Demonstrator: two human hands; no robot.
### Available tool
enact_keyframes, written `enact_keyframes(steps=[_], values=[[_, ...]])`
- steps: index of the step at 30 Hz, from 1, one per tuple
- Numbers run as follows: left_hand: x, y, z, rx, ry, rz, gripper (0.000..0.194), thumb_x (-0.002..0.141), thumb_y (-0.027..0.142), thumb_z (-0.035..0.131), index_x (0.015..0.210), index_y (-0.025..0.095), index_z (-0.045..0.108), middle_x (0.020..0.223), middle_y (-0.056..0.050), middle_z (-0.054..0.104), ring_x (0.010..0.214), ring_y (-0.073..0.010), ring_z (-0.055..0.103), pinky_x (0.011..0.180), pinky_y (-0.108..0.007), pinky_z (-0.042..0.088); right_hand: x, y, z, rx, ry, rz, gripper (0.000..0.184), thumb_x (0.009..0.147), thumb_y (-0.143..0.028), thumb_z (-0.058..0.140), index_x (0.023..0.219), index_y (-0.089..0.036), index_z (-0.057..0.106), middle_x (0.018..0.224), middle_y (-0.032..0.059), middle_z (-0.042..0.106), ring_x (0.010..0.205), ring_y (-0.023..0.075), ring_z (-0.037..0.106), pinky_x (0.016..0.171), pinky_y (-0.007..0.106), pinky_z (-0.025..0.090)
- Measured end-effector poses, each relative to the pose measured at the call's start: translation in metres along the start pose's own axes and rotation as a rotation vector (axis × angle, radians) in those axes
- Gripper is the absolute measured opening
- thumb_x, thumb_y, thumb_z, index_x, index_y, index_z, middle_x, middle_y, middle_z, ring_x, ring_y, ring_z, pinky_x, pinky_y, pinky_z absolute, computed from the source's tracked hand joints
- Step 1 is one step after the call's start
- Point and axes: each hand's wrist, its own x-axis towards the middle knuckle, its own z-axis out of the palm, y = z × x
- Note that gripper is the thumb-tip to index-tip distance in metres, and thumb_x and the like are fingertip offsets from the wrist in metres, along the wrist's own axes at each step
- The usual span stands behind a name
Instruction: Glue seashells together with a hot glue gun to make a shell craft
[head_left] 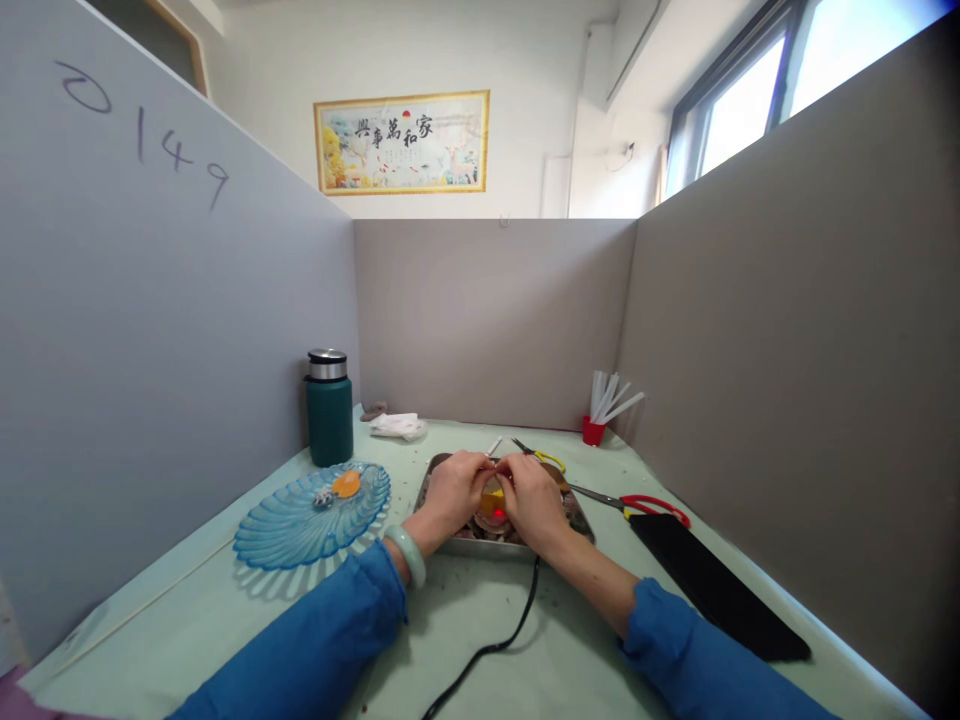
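Observation:
Over a shallow metal tray, my left hand and my right hand meet with fingertips pinched close together. Whatever they hold between them is too small and covered to make out. Just below the fingers is a yellow piece with a glowing red spot beside it. Dark and brownish things fill the tray, mostly hidden by my hands. From its front edge a black cable runs toward me. A thin white stick shows just beyond my fingertips.
Left are a blue scalloped plate bearing an orange piece and crumpled silver bit, and a green thermos. Right are yellow-handled scissors, red-handled scissors, a black flat case and red cup of white strips.

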Motion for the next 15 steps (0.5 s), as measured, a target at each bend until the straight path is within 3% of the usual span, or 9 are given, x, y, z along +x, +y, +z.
enact_keyframes(steps=[15], values=[[-0.0011, 0.0062, -0.0046, -0.069, 0.026, -0.048, 0.012, 0.085, 0.023, 0.049, 0.087, 0.02, 0.06, 0.084, -0.003, 0.065, 0.078, -0.0156, 0.058, 0.073, -0.025, 0.042, 0.0006, -0.0017, -0.0025, 0.041, 0.008, -0.018, 0.008, 0.085, -0.016, 0.048, 0.083, -0.017, 0.055, 0.084, 0.006, 0.059, 0.082, 0.0196, 0.051, 0.073, 0.03, 0.039]])
